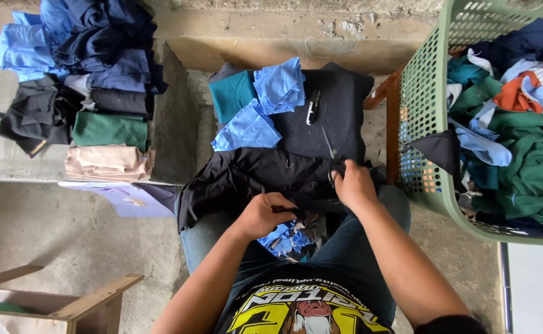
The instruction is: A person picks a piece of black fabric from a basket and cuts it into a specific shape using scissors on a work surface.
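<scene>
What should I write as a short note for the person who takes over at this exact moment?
Left hand: pinches the black cloth on the lap.
Right hand: holds scissors, blades on the same cloth.
Nearby: blue and teal pieces ahead, folded piles on the ledge at left, green basket of mixed cloth at right, blue scraps between the knees.
Done: some pieces stacked.
Left: basket looks full.

A black garment (253,176) lies crumpled across the person's lap, spread from left knee to right, its near edge bunched up. Slim scissors (330,151) point away over its right part.
</scene>
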